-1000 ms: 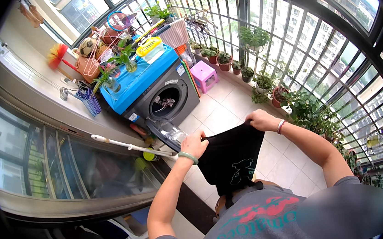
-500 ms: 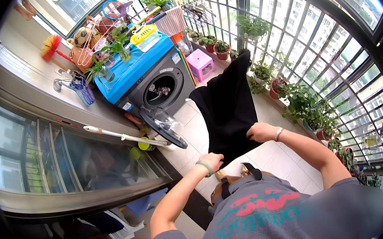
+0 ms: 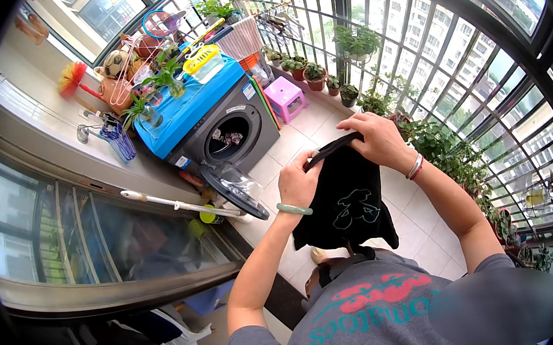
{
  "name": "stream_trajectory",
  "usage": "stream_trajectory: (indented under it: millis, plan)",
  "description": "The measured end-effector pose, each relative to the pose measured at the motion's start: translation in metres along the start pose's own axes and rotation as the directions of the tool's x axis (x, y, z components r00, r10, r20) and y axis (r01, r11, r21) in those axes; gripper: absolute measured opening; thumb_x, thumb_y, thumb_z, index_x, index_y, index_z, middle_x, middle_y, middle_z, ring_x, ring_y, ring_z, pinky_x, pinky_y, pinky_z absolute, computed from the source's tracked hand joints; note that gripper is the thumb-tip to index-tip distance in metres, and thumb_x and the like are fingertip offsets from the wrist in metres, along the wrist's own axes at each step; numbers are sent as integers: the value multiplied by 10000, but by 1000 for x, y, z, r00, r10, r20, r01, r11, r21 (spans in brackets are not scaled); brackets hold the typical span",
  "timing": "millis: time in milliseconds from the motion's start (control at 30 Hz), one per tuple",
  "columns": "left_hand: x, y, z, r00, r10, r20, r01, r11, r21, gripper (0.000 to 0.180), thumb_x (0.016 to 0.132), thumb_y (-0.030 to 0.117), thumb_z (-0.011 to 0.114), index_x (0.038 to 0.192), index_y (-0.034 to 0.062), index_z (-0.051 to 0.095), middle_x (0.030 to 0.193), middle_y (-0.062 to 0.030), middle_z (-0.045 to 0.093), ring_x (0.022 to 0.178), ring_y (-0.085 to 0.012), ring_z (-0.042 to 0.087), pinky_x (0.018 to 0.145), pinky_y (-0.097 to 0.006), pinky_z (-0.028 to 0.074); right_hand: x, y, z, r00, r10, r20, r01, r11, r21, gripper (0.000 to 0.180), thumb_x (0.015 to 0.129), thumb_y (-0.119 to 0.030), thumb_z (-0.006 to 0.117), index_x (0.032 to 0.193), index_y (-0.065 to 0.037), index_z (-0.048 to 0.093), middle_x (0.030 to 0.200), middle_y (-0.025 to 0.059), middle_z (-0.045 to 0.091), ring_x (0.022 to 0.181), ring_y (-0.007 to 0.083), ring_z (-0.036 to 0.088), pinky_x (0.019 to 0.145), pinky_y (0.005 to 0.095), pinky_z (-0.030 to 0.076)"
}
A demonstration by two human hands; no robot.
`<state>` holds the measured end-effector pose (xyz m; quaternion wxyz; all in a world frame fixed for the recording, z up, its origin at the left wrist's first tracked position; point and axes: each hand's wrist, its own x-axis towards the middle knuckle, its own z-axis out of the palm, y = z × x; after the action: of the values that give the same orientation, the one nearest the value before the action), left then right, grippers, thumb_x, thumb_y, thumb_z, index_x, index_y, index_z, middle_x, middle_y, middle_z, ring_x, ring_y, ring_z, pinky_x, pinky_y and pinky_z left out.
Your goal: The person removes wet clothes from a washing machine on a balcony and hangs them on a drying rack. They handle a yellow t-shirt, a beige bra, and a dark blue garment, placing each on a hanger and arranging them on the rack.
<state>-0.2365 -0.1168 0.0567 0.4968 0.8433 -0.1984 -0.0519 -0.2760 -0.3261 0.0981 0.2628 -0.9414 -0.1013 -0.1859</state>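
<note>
A black garment point(image 3: 341, 189) hangs from both my hands in front of my body, its lower part bearing a pale outlined figure. My left hand point(image 3: 300, 187), with a green bangle at the wrist, pinches the left end of the upper edge. At the right end of that edge, my right hand point(image 3: 380, 141) grips the cloth between thumb and fingers. The edge is pulled taut between them, slanting up to the right. What kind of garment it is I cannot tell for sure.
Ahead on the left stands a grey front-loading washing machine point(image 3: 256, 134), its round door point(image 3: 231, 189) swung open and some patterned cloth inside. A pink stool point(image 3: 285, 98) is beside it. Potted plants point(image 3: 443, 140) line the railing on the right. A white pole point(image 3: 179, 203) leans at the left.
Both hands have risen and moved away from my body, closer together. The garment, flung out ahead before, now hangs down below them with its outlined figure showing.
</note>
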Motion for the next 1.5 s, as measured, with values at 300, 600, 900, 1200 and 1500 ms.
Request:
stream_trajectory:
  millis: [300, 600, 900, 1200, 1500]
  plan:
    - [-11, 50, 59, 931, 344, -118, -351, 935, -45, 231, 827, 80, 652, 1045, 4, 637, 863, -213, 664, 795, -370, 654, 689, -375, 521, -56, -11, 74, 924, 356, 136, -309, 491, 815, 191, 964, -126, 488, 1070, 3, 582, 1043, 135, 635, 969, 220, 616, 794, 365, 496]
    - [-86, 119, 81, 761, 529, 374, -455, 848, -273, 729, 699, -21, 675, 1387, 107, 468, 885, -124, 629, 729, -317, 627, 661, -381, 526, -97, 11, 7, 839, 45, 543, -503, 444, 741, 234, 970, -169, 466, 1115, -19, 572, 1088, 137, 624, 1036, 215, 595, 839, 398, 486]
    - [-28, 27, 26, 1000, -24, -19, 6, 758, -652, 194, 905, 146, 671, 1066, 50, 621, 988, -41, 633, 804, -103, 595, 742, -252, 486, -91, 49, -17, 826, 214, 521, -550, 501, 668, 256, 964, -191, 471, 1132, -23, 567, 1100, 141, 620, 1045, 228, 592, 859, 403, 481]
    - [52, -84, 44, 944, -269, 191, 329, 721, -610, 918, 886, 783, 228, 1138, 9, 653, 1053, -106, 675, 1045, -205, 612, 967, -321, 425, -30, 69, 9, 827, 183, 532, -547, 479, 686, 280, 958, -213, 476, 1149, -28, 563, 1113, 145, 616, 1054, 240, 589, 878, 407, 475]
    - [151, -111, 40, 843, -228, 488, 519, 104, -848, 652, 927, 677, 351, 1114, 114, 618, 958, -20, 660, 879, -143, 633, 800, -271, 514, 57, 117, 42, 759, 192, 623, -615, 528, 586, 305, 952, -235, 481, 1166, -33, 559, 1126, 148, 611, 1063, 252, 585, 898, 412, 470]
